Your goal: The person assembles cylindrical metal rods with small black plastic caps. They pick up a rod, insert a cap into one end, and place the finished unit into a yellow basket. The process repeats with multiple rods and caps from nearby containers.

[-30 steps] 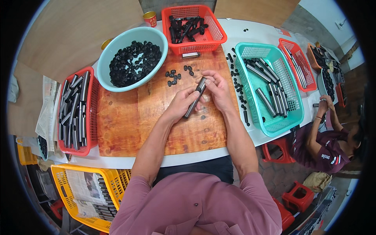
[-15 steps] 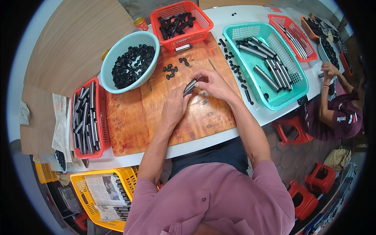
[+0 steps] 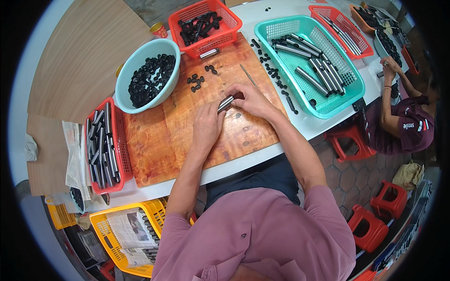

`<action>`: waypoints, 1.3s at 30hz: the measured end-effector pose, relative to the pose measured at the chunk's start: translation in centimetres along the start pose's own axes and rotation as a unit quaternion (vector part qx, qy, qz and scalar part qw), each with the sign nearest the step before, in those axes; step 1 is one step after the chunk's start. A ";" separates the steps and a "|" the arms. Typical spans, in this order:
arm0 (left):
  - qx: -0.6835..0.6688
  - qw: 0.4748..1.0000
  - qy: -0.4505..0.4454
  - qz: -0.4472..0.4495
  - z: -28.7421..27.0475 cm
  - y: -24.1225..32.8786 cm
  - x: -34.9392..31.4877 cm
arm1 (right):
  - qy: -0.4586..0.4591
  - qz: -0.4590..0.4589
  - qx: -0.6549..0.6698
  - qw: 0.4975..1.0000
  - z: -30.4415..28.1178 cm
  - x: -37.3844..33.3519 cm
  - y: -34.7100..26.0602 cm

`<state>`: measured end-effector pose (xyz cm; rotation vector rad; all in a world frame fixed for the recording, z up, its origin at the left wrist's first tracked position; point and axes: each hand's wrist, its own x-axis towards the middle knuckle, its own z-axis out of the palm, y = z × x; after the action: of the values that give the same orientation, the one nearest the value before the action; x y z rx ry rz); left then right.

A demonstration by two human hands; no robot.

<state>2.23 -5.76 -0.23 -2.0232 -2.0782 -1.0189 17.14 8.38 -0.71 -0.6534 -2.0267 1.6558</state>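
A short metal tube (image 3: 225,103) lies slantwise between the two hands, just above the wooden board (image 3: 159,136), its shiny end showing in the gap between them. The left hand (image 3: 207,125) is clenched around the tube's lower end, and the right hand (image 3: 251,99) closes over its upper end, fingers curled so that the tip is hidden. Both hands rest near the middle of the board. A few small black caps (image 3: 196,82) lie loose on the board just beyond the hands, and a thin rod (image 3: 248,75) lies near the right hand. Further left stands a pale blue bowl (image 3: 125,79) heaped with black caps. Behind it, a red basket (image 3: 229,18) holds dark tube pieces, with one metal tube lying at its front edge. To the right, a teal basket (image 3: 354,89) holds long grey tubes, with more black caps strewn along its left side on the white table (image 3: 243,161). At the board's left edge, a red tray (image 3: 123,154) is packed with metal tubes. Down by the person's left, a yellow crate (image 3: 105,225) holds newspaper. Another person (image 3: 403,122) sits at the table's far right.
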 end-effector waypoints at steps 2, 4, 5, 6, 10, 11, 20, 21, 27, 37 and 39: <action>0.011 1.000 -0.001 0.001 0.1 0.1 0.1 | -0.002 -0.004 -0.020 1.000 -0.2 -0.1 0.0; 0.015 1.000 -0.007 -0.003 -0.1 0.1 0.2 | -0.006 -0.014 -0.032 0.999 -0.3 -0.1 -0.1; 0.013 1.000 -0.013 -0.007 -0.3 0.3 0.3 | -0.009 -0.021 -0.035 0.999 -0.3 -0.2 -0.3; 0.012 1.000 -0.020 -0.010 -0.4 0.3 0.3 | -0.011 -0.028 -0.038 0.999 -0.4 -0.2 -0.4; 0.014 0.999 -0.041 -0.017 -0.6 0.1 0.6 | 0.049 -0.029 -0.136 0.989 0.3 2.2 -0.2; 0.015 0.998 -0.049 -0.020 -0.8 0.1 0.8 | 0.079 -0.032 -0.194 0.977 0.9 3.2 -0.3; 0.002 1.000 -0.031 0.001 -1.1 -0.5 0.9 | 0.155 -0.073 -0.358 0.918 4.4 6.6 0.4; -0.015 0.999 -0.029 -0.001 -0.8 -0.6 1.0 | 0.157 -0.069 -0.364 0.916 4.4 6.3 0.3; -0.018 0.999 -0.037 -0.013 -1.0 -1.2 0.9 | 0.168 -0.070 -0.398 0.899 4.7 6.2 0.0; -0.032 0.996 -0.077 -0.033 -1.6 -0.9 1.4 | 0.175 -0.081 -0.414 0.890 4.8 6.1 0.6; -0.045 0.996 -0.069 -0.030 -1.7 -0.8 1.6 | 0.181 -0.076 -0.414 0.889 4.9 6.1 0.0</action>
<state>0.66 -5.14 1.53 -2.1428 -2.2123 -1.0269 9.38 8.34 -1.41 -0.9504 -2.3572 0.4539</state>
